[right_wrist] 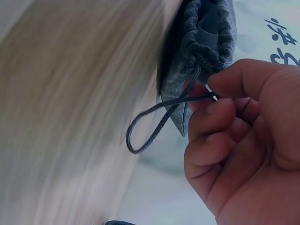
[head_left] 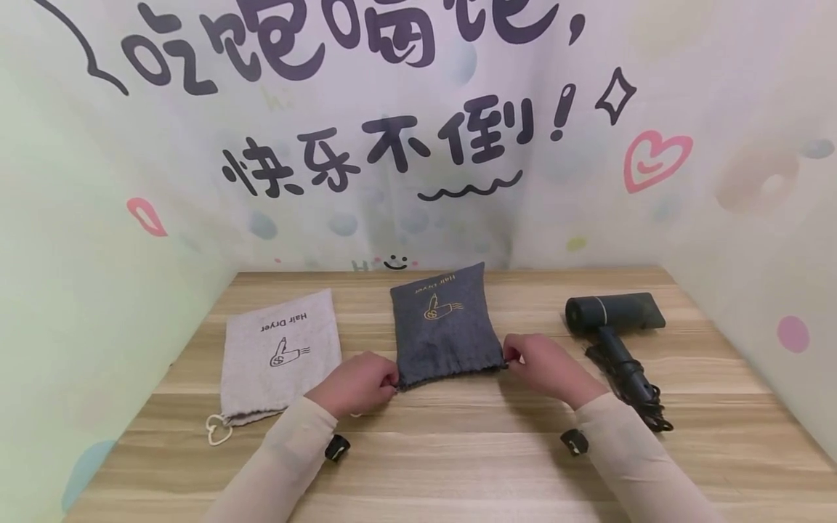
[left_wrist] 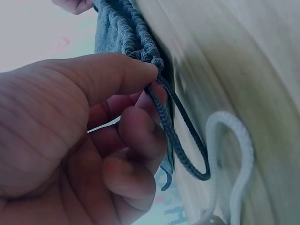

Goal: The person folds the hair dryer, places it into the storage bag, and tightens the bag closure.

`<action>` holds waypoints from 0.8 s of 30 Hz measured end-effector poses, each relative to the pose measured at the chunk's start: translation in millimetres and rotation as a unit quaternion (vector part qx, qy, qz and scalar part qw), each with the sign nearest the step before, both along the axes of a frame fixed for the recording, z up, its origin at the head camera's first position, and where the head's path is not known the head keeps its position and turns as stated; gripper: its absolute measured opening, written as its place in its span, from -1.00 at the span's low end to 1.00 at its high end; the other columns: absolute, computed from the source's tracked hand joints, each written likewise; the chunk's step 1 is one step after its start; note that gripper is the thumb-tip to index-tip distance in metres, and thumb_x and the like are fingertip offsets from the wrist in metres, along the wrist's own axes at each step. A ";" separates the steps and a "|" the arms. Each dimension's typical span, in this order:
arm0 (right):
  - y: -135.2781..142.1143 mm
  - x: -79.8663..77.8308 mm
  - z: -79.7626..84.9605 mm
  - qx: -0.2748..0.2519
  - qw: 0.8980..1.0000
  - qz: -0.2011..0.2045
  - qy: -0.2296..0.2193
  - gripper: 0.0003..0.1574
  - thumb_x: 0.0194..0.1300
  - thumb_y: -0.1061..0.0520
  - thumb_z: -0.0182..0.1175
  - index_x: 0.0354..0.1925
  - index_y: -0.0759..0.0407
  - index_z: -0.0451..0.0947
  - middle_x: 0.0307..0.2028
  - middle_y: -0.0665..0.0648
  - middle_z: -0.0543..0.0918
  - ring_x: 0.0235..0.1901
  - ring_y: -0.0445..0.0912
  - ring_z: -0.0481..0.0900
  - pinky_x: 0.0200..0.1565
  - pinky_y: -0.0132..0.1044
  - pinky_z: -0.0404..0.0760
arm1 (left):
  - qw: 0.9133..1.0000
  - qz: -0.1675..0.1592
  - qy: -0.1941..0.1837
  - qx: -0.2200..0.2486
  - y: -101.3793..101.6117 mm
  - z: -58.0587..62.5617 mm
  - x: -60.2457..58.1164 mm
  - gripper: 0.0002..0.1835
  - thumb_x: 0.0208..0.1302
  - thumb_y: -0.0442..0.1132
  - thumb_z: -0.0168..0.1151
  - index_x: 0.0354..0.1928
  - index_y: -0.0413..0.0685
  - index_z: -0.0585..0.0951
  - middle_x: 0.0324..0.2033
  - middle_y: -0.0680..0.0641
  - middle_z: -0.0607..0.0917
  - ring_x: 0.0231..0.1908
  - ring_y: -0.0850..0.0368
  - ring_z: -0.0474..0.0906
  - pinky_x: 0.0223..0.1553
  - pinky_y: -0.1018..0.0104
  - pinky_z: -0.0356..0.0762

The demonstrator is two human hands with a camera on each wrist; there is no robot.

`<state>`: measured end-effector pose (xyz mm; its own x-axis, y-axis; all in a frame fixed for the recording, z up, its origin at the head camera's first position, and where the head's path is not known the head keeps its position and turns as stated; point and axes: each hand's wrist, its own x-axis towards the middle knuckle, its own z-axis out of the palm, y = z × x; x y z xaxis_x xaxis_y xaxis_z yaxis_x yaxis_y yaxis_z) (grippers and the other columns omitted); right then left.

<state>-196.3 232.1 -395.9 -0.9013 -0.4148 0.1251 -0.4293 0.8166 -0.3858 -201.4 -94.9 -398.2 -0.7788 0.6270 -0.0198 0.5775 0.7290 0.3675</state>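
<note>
A dark grey drawstring bag [head_left: 441,330], printed in yellow with "Hair Dryer" and a dryer picture, lies mid-table with its gathered mouth toward me. At the mouth's left corner my left hand [head_left: 358,381] pinches a dark drawstring [left_wrist: 164,115] between thumb and finger; the cord's loop hangs below. My right hand [head_left: 546,365] pinches the drawstring [right_wrist: 150,124] at the opposite corner, where another loop dangles. In the right wrist view the bag's gathered mouth [right_wrist: 206,35] is partly open.
To the left lies a light drawstring bag [head_left: 281,356] with a white cord loop [head_left: 219,429]. A black hair dryer [head_left: 615,312] with its cord [head_left: 631,388] wrapped round the handle lies at the right. Behind the wooden table [head_left: 451,465] hangs a printed curtain [head_left: 418,225].
</note>
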 end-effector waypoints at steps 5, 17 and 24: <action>3.4 1.0 0.9 -0.013 1.000 -0.002 -0.013 -0.83 0.20 0.34 0.17 -0.39 0.07 0.50 -0.49 -0.07 0.50 -0.49 -0.17 0.39 -0.38 -0.22 0.42 | 1.000 0.004 -0.004 0.017 -3.4 3.0 2.5 -0.86 0.12 -0.44 0.24 -0.45 -0.02 0.58 -0.60 0.14 0.49 -0.58 0.27 0.38 -0.45 0.32 0.41; 9.0 4.2 1.8 0.011 0.998 0.013 -0.059 -0.90 0.22 0.29 0.17 -0.34 0.14 0.60 -0.51 -0.08 0.53 -0.52 -0.20 0.39 -0.40 -0.24 0.44 | 1.000 -0.001 0.008 -0.001 5.5 -8.1 -1.8 -0.77 0.27 -0.27 0.27 -0.55 0.05 0.53 -0.58 0.11 0.45 -0.53 0.21 0.35 -0.44 0.27 0.35; 14.6 6.0 4.9 0.013 0.997 0.013 -0.069 -0.87 0.25 0.26 0.19 -0.42 0.05 0.53 -0.55 -0.08 0.47 -0.55 -0.20 0.36 -0.43 -0.25 0.40 | 0.999 0.009 0.008 0.038 1.3 -1.0 -0.3 -0.77 0.23 -0.30 0.24 -0.55 0.09 0.49 -0.53 0.13 0.47 -0.54 0.24 0.36 -0.47 0.30 0.39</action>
<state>-190.3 246.7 -391.0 -0.8983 -0.4392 -0.0108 -0.3944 0.8170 -0.4207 -201.7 -93.6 -399.2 -0.7896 0.6123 0.0403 0.5711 0.7092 0.4135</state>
